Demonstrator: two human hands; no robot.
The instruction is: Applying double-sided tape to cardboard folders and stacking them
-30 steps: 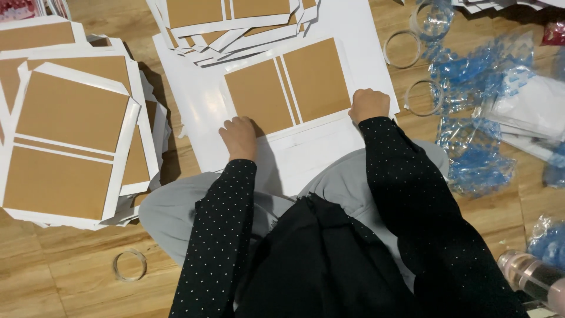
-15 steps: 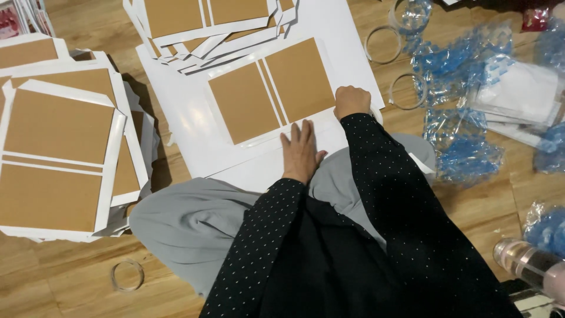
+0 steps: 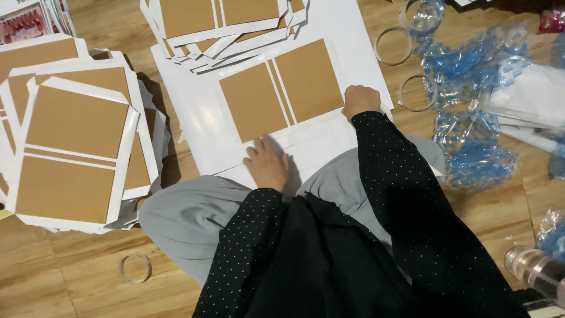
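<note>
Directly ahead of both hands in the head view, I see the white sheet (image 3: 194, 112) carrying two brown cardboard panels (image 3: 282, 88), their long axis running up and to the right. My left hand (image 3: 268, 165) lies flat, fingers spread, on the sheet's near flap, just below the left panel. My right hand (image 3: 360, 100) is curled shut, pressing down at the right panel's lower corner, nearer the panels. No container holds anything; empty tape rings (image 3: 393, 45) lie beyond the right hand.
</note>
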